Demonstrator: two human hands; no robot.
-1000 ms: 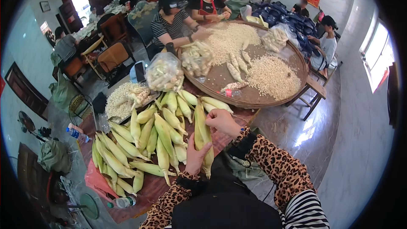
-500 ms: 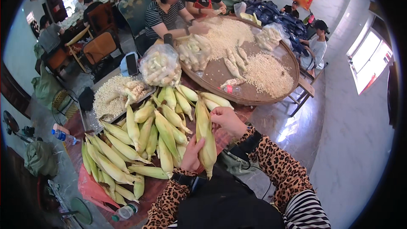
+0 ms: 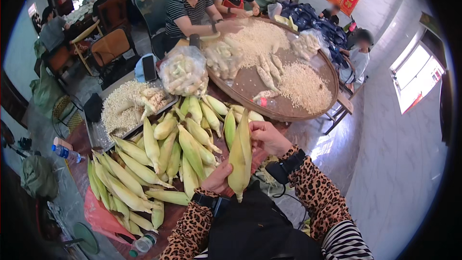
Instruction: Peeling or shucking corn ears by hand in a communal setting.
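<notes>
My left hand [image 3: 217, 179] is closed round the lower part of an ear of corn [image 3: 239, 171], still wrapped in pale green husk and held upright, tip away from me. At its upper right side, my right hand [image 3: 269, 137] pinches the husk edge between thumb and fingers. A greener husk leaf [image 3: 230, 127] stands apart to the left of the tip; whether it belongs to this ear I cannot tell. Left of my hands lies a large pile of unhusked corn ears [image 3: 144, 173] on the reddish table. The kernels of the held ear are hidden.
Beyond the pile are a tray [image 3: 98, 132] of loose kernels, a bag of cobs [image 3: 184, 74], a phone [image 3: 149, 68] and a big round basket [image 3: 293, 115] with kernels and cobs. Two co-workers sit behind it. Plastic bottles [image 3: 143, 243] and a red bag [image 3: 103, 219] edge the table.
Both hands and the held ear have shifted slightly right. The husk near the tip has parted, with a leaf now standing off to the left.
</notes>
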